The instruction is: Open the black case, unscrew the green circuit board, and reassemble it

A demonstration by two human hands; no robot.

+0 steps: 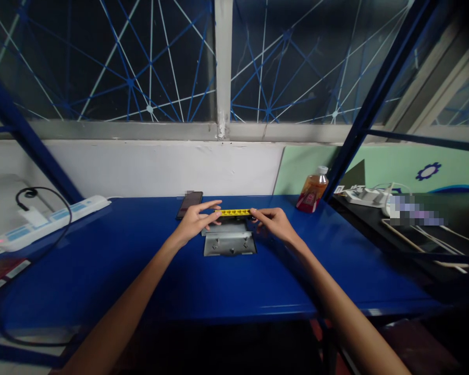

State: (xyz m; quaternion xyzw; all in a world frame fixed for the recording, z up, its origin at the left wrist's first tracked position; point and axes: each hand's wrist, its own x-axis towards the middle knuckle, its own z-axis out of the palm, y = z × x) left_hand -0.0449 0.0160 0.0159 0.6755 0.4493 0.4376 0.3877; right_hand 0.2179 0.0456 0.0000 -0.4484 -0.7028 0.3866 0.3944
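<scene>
A narrow yellow strip (235, 212) lies across the far edge of a grey metal plate (229, 243) on the blue table (234, 281). My left hand (195, 219) pinches the strip's left end with thumb and fingertips. At the strip's right end my right hand (272, 223) does the same, fingers curled onto it. The plate shows small raised studs on its near part.
A dark phone (189, 203) lies just behind my left hand. An orange-liquid bottle (312, 190) stands at the right rear. A white power strip (49, 221) with a black cable sits far left. A black side surface (414, 229) at right holds white devices.
</scene>
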